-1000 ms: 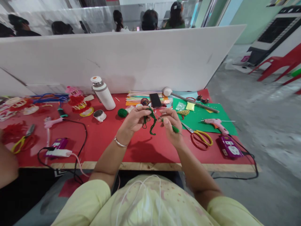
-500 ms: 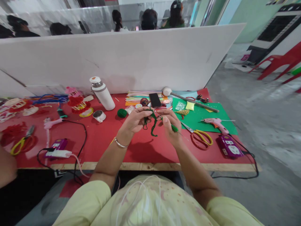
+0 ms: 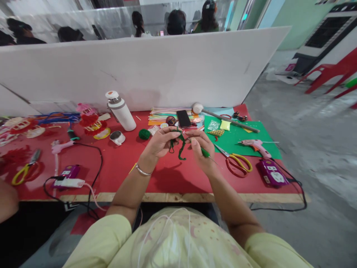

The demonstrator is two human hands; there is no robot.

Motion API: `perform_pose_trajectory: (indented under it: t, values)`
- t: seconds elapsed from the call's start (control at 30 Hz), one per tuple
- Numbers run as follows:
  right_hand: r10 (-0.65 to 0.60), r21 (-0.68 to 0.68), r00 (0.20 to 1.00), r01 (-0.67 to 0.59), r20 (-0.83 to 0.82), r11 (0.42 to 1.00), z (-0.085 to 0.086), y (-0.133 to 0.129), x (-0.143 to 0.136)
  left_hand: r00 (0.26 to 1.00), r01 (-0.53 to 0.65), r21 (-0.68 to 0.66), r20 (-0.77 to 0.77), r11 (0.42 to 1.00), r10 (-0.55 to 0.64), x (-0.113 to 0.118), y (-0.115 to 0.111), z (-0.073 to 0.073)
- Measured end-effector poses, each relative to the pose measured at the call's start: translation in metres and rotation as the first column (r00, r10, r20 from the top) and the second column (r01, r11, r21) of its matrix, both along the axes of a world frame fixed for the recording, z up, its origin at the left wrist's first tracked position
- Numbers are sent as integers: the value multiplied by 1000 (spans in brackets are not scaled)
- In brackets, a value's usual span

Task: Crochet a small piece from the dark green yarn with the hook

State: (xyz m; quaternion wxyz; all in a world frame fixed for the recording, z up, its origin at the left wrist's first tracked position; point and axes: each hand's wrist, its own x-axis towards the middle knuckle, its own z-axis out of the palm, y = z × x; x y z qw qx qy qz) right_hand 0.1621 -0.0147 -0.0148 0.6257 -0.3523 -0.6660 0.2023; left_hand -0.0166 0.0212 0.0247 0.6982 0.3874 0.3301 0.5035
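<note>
My left hand [image 3: 163,141] pinches a green crocheted strip [image 3: 182,147], whose curled end hangs down over the red table. Green yarn loops below my left fingers. In my right hand [image 3: 202,147] is a crochet hook with a green handle [image 3: 205,153], its tip end at the strip. Both hands are close together, with their fingertips nearly touching. A ball of green yarn [image 3: 144,134] lies left of my left hand. Where the hook meets the yarn is too small to make out.
Around my hands on the red table [image 3: 173,180] are a white bottle [image 3: 122,113], a metal cup [image 3: 117,138], a black phone [image 3: 183,118], scissors [image 3: 237,163], a glue gun [image 3: 256,146] and a purple power block [image 3: 272,174]. A person's arm [image 3: 8,199] shows at far left.
The hook's green handle and the hanging end of the strip have shifted very slightly. Both hands keep their hold.
</note>
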Motion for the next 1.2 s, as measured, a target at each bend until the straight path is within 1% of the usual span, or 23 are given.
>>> perform_pose_trajectory:
  t: [0.13, 0.23, 0.37, 0.43, 0.47, 0.53, 0.57, 0.6, 0.67, 0.73, 0.83, 0.97, 1.2]
  values:
    - [-2, 0, 1000, 2, 0, 1000, 0, 0, -1, 1000, 3, -5, -3, 1000, -3, 0, 0, 0]
    - [-27, 45, 999, 26, 29, 999, -1, 0, -2, 1000, 27, -19, 1, 999, -27, 1, 0, -1]
    - [-115, 108, 993, 112, 18, 988, -7, 1, -6, 998, 54, -12, 17, 998, -54, 4, 0, -5]
    - [-141, 90, 990, 143, -29, 986, -9, 1, -9, 999, 34, 2, 16, 999, -34, 6, 0, -7]
    - [-127, 52, 990, 130, -65, 990, -9, 1, -11, 1000, 15, 12, 7, 1000, -15, 7, 0, -8]
    - [-46, -93, 984, 30, -172, 995, -9, 2, -14, 999, -33, 32, -21, 999, 34, 10, -1, -9]
    - [5, -181, 971, -49, -238, 982, -9, 2, -16, 998, -54, 41, -34, 998, 55, 11, -1, -9]
    - [48, -261, 952, -131, -301, 956, -9, 3, -17, 996, -69, 50, -45, 996, 71, 12, -1, -9]
    - [97, -351, 917, -243, -387, 904, -8, 4, -18, 994, -82, 58, -65, 995, 85, 12, -1, -10]
    - [101, -357, 905, -263, -413, 896, -9, 6, -19, 993, -87, 54, -71, 995, 91, 12, -1, -12]
    - [91, -319, 904, -239, -417, 917, -9, 6, -18, 996, -81, 44, -39, 996, 83, 11, -1, -14]
    - [108, -271, 899, -239, -423, 932, -10, 4, -18, 998, -58, 57, 11, 997, 58, 9, 0, -14]
    - [112, -296, 892, -261, -439, 919, -13, 6, -19, 998, -53, 63, 29, 997, 52, 11, -1, -13]
